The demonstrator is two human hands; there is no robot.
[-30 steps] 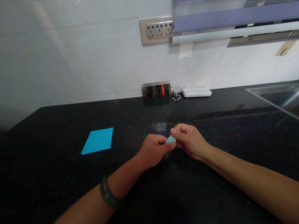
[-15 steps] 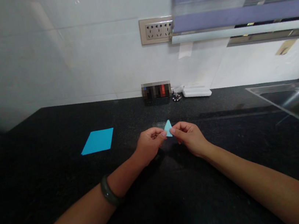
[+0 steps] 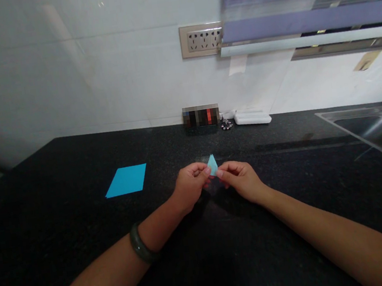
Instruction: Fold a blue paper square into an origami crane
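Observation:
A small piece of folded light-blue paper, pointed at the top, is held up above the dark countertop between my two hands. My left hand pinches its left side between thumb and fingers. At its lower right corner, the thumb and fingers of my right hand are closed on the edge. My fingertips hide part of the lower edge. Off to the left, a brighter blue sheet of paper lies flat on the countertop, apart from both hands.
Against the wall stands a blurred dark box, beside a beaded item and a white case. A steel sink is set into the black countertop at the right. A wall socket is above.
The folded paper has tilted and shifted slightly left. My right hand has slid down to its lower right corner, while my left hand keeps its pinch.

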